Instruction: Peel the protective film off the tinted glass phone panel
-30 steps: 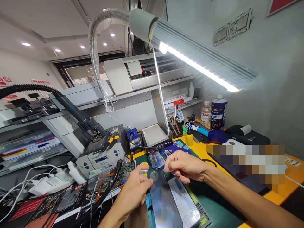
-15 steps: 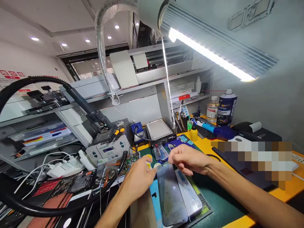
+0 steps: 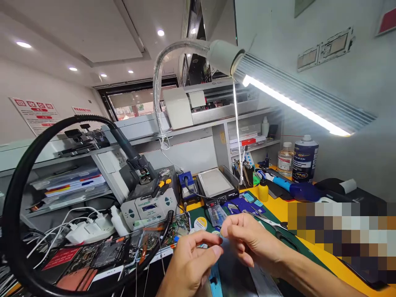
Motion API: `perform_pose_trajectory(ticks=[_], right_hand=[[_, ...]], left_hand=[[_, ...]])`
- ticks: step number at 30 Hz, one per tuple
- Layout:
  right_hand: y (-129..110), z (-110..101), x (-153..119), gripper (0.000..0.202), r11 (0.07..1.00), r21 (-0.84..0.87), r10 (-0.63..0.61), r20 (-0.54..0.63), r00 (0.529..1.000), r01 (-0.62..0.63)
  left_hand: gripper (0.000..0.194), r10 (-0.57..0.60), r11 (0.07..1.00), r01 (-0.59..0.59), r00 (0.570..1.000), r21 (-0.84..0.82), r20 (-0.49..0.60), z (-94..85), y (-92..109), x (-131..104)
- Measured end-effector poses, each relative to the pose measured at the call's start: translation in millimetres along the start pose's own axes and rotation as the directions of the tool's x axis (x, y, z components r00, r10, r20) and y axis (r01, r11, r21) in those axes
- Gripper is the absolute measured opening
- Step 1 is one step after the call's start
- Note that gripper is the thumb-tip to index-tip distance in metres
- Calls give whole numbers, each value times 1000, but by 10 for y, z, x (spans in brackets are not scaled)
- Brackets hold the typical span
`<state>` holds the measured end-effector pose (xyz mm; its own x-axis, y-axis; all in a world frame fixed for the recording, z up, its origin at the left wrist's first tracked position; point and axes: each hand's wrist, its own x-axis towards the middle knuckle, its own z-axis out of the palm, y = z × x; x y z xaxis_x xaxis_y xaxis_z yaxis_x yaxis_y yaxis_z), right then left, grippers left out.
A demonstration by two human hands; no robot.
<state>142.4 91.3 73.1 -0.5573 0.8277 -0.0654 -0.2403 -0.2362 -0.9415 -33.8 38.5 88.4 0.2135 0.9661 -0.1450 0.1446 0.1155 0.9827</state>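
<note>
I hold my 2 hands close together low over the table (image 3: pixel 278 208), the left hand (image 3: pixel 192 264) and the right hand (image 3: pixel 250 243) meeting fingertip to fingertip, each pinching at something too thin and small for me to make out, perhaps a clear film tab. I keep them raised just above the dark glossy phone screen panel (image 3: pixel 230 272), which lies flat on the green work mat (image 3: pixel 272 231) directly under my wrists, so whatever I pinch stays right over it. The long white LED bar lamp on a flexible metal neck (image 3: pixel 297 105) is bent down over this spot, lighting my fingers. Near my left hand sits 1 round white-and-yellow tin (image 3: pixel 200 223); behind it stands 1 grey hot-air rework station (image 3: pixel 150 206), its thick black hose (image 3: pixel 18 198) looping wide to the left. Along the back of the yellow table stand 1 small yellow squeeze bottle (image 3: pixel 263 192), 1 clear liquid bottle (image 3: pixel 285 156) and 1 dark blue spray can (image 3: pixel 305 159), kept upright and out of reach of my elbows.
</note>
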Motion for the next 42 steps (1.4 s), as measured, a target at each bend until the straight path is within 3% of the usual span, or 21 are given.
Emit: perform_pose_trajectory(ticks=[7, 14, 19, 22, 24, 25, 28, 29, 30, 35, 39, 42], right_hand=[[3, 64, -66, 22, 999, -2, 35, -49, 998, -35], [49, 59, -79, 22, 995, -35, 92, -13, 996, -92], [-83, -195, -92, 19, 969, -241, 49, -33, 998, -55], [-244, -452, -111, 15, 873, -480, 83, -17, 996, -81], [-331, -585, -127, 19, 781, -615, 139, -2, 990, -111], [-359, -628, -133, 22, 737, -665, 163, 1, 987, -121], [-375, -680, -134, 24, 647, -753, 194, 6, 981, -123], [-365, -679, -129, 24, 630, -768, 193, 9, 981, -117], [-353, -675, -122, 24, 618, -778, 192, 13, 981, -111], [-328, -654, -97, 25, 597, -797, 177, 23, 984, -88], [-339, -664, -94, 28, 602, -795, 163, 31, 986, -75], [-335, -677, -93, 28, 613, -788, 156, 45, 987, -62]], left_hand=[[49, 30, 995, -32, 999, -91, -26, 22, -134, 21], [48, 68, 998, -68, 995, 9, -79, 37, -197, 23], [38, 61, 989, -46, 992, 138, -110, -61, -145, -25], [32, 64, 973, -39, 992, 226, -107, -71, -151, -29], [22, 207, 884, -158, 976, 441, -64, -42, -200, -31], [16, 322, 788, -270, 947, 554, 3, -23, -243, -33], [22, 586, 408, -581, 758, 704, 286, 32, -449, -31], [26, 616, 320, -617, 712, 719, 337, 47, -537, -25], [30, 617, 248, -619, 694, 745, 371, 61, -625, -17], [27, 628, 121, -531, 695, 839, 349, 132, -871, 4], [34, 597, 20, -607, 645, 795, 477, 164, -774, -13], [25, 632, -32, -631, 588, 775, 505, 203, -707, -20]])
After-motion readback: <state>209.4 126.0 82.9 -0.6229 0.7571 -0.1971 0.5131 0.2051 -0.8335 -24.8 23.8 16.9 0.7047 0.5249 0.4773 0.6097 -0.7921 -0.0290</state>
